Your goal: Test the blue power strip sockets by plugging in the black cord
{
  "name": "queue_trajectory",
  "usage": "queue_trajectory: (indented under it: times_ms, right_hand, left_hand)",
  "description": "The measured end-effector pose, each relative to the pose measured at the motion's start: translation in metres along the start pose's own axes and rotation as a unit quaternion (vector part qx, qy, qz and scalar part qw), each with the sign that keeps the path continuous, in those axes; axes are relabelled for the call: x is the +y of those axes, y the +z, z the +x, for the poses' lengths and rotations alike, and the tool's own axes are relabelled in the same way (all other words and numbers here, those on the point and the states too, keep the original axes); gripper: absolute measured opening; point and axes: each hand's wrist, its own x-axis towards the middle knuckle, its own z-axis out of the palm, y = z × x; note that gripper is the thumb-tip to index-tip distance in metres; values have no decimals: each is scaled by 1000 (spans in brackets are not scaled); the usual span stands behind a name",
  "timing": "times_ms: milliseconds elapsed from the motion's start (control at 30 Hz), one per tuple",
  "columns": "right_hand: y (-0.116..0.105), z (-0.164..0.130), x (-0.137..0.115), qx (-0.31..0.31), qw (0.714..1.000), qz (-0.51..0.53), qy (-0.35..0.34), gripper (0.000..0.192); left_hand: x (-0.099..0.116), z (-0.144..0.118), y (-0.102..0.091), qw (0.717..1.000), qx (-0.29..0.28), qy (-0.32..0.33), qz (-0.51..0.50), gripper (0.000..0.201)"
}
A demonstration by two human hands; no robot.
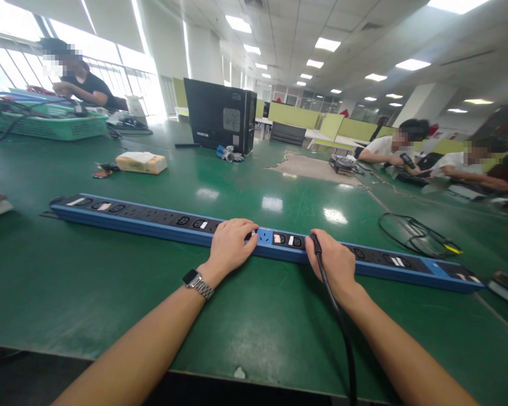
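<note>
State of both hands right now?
Left hand: closed over the blue power strip.
Right hand: closed, holding the black cable plug at the strip.

Power strip: casing smooth, satin, metal-looking; sockets matt plastic. Cable: smooth, rubbery jacket. Worktop: smooth, glossy, mirrors ceiling lights; worn patch dull, rough-edged. Watch band: shiny metal links; watch screen glassy. Basket: plastic. Tissue: thin paper.

Bare forearms, left wrist with square black watch, silver link band
</note>
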Motion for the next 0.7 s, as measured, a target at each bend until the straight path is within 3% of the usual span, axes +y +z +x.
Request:
queue_trajectory:
  times_ms: [400, 600, 700]
  right_hand:
    - [-14, -5, 2, -73, 996, -44, 36, 38]
    - [-7, 4, 30, -91, 989, 117, 25, 40]
    - [-6, 9, 38, -114, 983, 143, 12, 40]
  left_hand:
    - [-1, 1, 1, 1000, 4, -1, 10, 25]
    - [-1, 1, 0, 1000, -2, 1, 9, 26]
    - [0, 1, 0, 1000, 1, -2, 9, 25]
